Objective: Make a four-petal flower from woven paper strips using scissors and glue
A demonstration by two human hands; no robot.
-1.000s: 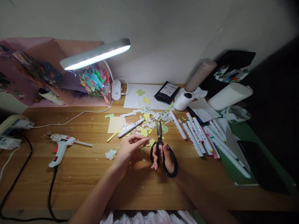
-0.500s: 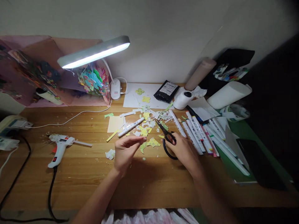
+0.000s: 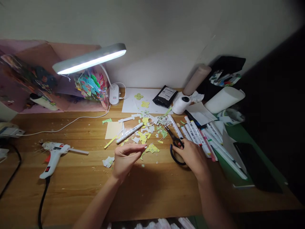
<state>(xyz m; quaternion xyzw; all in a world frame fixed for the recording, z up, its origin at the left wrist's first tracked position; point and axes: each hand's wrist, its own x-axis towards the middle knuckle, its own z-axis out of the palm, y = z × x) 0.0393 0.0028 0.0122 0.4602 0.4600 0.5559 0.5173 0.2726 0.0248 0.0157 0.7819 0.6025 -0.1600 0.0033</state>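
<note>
My left hand (image 3: 126,159) is closed in a pinch over the wooden desk, with a tiny white piece (image 3: 145,147) showing at the fingertips, probably paper. In my right hand (image 3: 192,156) are black-handled scissors (image 3: 176,140), their blades pointing up and left over the scraps. Just beyond the left fingertips lies a yellow-green paper offcut (image 3: 152,148). Yellow, green and white paper scraps (image 3: 143,136) are scattered between the hands, beside a white marker (image 3: 130,133). Two cut flower shapes, one a yellow paper flower (image 3: 145,104), rest on a white sheet (image 3: 128,106) at the back.
A white glue gun (image 3: 53,157) with a black cord lies at left. A lit desk lamp (image 3: 90,60) overhangs the pink box (image 3: 71,51). Several markers (image 3: 197,133), a thread spool (image 3: 181,104), a black packet (image 3: 164,97) and a dark phone (image 3: 256,167) occupy the right.
The view has shifted slightly. My right hand has moved a little away from the left, still holding the scissors. The left hand keeps its pinch.
</note>
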